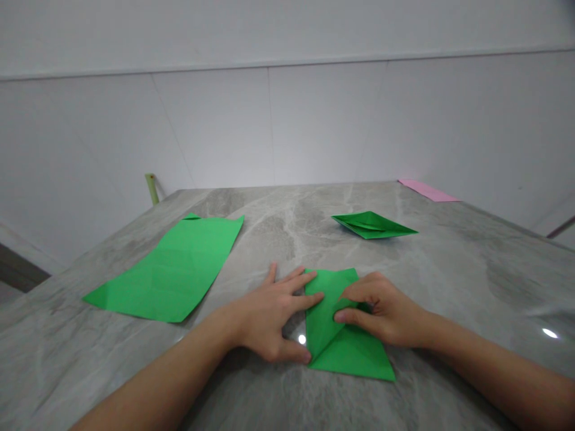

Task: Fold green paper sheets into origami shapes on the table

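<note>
A partly folded sheet of green paper point(354, 353) lies on the table in front of me, with one flap lifted across its middle. My left hand point(274, 311) is spread at its left edge; the fingertips and thumb press on the border of the sheet. With thumb and fingers, my right hand point(381, 308) pinches the raised flap near the centre. The palm side of the right hand and part of the sheet under it are hidden. Farther back on the right sits a folded green paper boat shape point(372, 225), pointed at both ends.
A larger green sheet point(175, 269), creased and curling at its corners, rests on the left of the grey marbled table point(278, 227). At the back right edge lies a pink paper point(429, 190). A pale wall point(269, 126) stands behind the table.
</note>
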`<act>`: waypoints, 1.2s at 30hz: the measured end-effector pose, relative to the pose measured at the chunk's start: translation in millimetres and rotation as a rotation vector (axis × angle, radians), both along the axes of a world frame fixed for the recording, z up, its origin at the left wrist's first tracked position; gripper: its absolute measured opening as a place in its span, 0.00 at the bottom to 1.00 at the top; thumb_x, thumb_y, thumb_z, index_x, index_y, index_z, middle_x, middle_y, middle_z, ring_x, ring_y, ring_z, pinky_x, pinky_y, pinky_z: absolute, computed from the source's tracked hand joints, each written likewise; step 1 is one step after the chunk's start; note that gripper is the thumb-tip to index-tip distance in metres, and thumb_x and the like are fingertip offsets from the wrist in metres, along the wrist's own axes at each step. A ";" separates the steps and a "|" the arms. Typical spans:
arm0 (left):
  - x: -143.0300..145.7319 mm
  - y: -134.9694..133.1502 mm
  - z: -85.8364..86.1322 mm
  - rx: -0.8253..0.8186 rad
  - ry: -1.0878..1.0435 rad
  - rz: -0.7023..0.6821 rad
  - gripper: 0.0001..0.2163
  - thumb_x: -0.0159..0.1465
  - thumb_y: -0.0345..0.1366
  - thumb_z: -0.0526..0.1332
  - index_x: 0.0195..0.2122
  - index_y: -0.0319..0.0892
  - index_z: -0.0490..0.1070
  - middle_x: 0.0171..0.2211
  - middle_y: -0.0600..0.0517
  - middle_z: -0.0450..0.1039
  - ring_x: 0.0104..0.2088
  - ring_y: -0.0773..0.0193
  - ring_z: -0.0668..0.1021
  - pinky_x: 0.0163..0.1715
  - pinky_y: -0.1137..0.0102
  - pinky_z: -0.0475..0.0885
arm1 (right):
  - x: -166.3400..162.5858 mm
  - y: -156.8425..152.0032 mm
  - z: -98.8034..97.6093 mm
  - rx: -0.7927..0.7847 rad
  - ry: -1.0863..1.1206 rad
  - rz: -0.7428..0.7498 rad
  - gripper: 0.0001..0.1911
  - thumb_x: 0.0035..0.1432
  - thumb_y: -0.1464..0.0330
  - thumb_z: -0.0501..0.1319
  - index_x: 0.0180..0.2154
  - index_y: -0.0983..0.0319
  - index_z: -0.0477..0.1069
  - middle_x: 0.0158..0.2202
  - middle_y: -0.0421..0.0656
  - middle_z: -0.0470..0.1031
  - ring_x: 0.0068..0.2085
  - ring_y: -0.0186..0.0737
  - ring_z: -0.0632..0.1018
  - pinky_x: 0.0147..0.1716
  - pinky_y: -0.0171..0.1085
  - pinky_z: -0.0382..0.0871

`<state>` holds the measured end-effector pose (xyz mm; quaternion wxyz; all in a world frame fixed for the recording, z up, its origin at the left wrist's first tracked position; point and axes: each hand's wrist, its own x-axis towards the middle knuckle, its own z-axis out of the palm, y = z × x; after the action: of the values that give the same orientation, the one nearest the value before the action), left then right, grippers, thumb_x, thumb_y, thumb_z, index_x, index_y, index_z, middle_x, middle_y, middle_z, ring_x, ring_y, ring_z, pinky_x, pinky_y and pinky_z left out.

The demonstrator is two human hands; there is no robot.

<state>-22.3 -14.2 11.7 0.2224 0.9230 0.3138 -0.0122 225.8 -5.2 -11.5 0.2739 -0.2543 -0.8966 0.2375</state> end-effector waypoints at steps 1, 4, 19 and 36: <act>-0.1 0.3 0.4 -0.002 0.012 0.001 0.42 0.55 0.51 0.66 0.68 0.42 0.53 0.70 0.34 0.39 0.69 0.35 0.46 0.57 0.28 0.32 | 0.0 0.2 -0.6 -0.008 0.003 -0.003 0.22 0.64 0.61 0.61 0.20 0.63 0.65 0.16 0.34 0.63 0.19 0.28 0.65 0.23 0.31 0.55; -0.2 1.1 1.7 -0.018 0.030 -0.009 0.42 0.56 0.51 0.65 0.69 0.42 0.52 0.70 0.35 0.37 0.69 0.36 0.45 0.57 0.28 0.31 | -0.3 0.6 -1.2 -0.038 0.005 -0.010 0.21 0.63 0.61 0.62 0.20 0.63 0.64 0.16 0.33 0.62 0.19 0.26 0.64 0.23 0.31 0.54; -2.7 3.6 -0.7 -0.041 0.031 -0.016 0.45 0.54 0.55 0.66 0.69 0.46 0.49 0.70 0.36 0.32 0.69 0.38 0.42 0.58 0.32 0.27 | -4.0 -2.2 -0.2 -0.219 0.033 -0.046 0.19 0.60 0.63 0.64 0.21 0.63 0.66 0.18 0.32 0.62 0.21 0.26 0.63 0.21 0.29 0.54; -3.1 3.5 -2.8 -0.018 0.068 0.018 0.50 0.52 0.58 0.67 0.70 0.46 0.44 0.70 0.35 0.29 0.69 0.35 0.37 0.58 0.32 0.29 | -4.6 -4.2 1.4 -0.248 0.021 -0.059 0.21 0.60 0.62 0.64 0.19 0.63 0.62 0.17 0.32 0.60 0.21 0.26 0.61 0.21 0.30 0.54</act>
<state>-25.4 -10.7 8.9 0.2199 0.9172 0.3292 -0.0446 221.2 -9.4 -10.1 0.2565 -0.3099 -0.8497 0.3409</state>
